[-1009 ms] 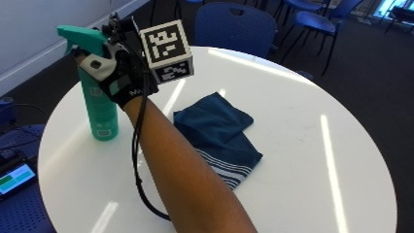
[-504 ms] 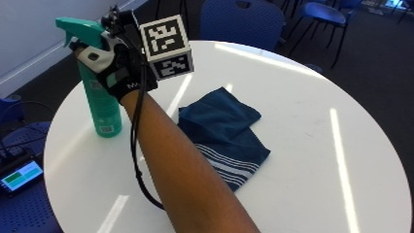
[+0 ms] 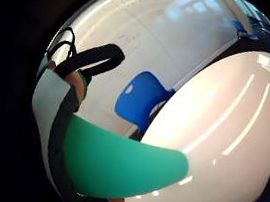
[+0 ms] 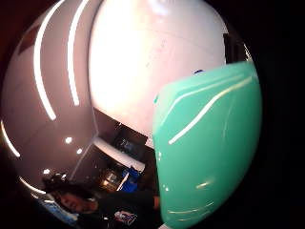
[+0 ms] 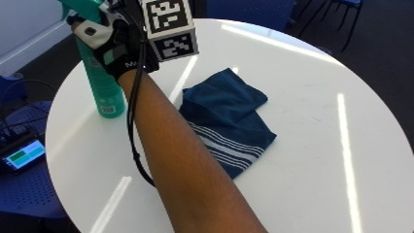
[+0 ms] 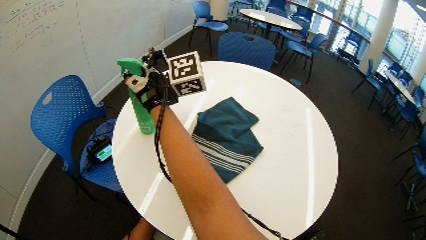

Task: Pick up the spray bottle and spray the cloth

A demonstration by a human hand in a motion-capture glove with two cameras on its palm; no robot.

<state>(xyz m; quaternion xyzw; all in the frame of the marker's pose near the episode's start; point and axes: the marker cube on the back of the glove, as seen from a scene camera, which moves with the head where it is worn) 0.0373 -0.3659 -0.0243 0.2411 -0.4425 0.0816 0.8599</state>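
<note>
Bright window daylight; glare streaks across the white table [image 5: 304, 63]; soft shadows

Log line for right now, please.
stage: grasping | right hand: around spray bottle neck | bottle: upright on table | cloth: folded, beside, unsprayed

Round white table [image 6: 279, 145] with bright streaks of light lying across its top. Dark carpeted floor [image 6: 359, 115] all round. Pale whiteboard wall [image 6: 60, 45] along one side, faint writing near its upper edge. Blue plastic chair with perforated back [image 6: 63, 112] just beside the table at the wall side; another blue chair [image 6: 246, 50] at the far edge. Second round white table [image 6: 269, 17] further back, ringed by blue chairs. Tall bright windows [image 6: 406, 20] beyond
</note>
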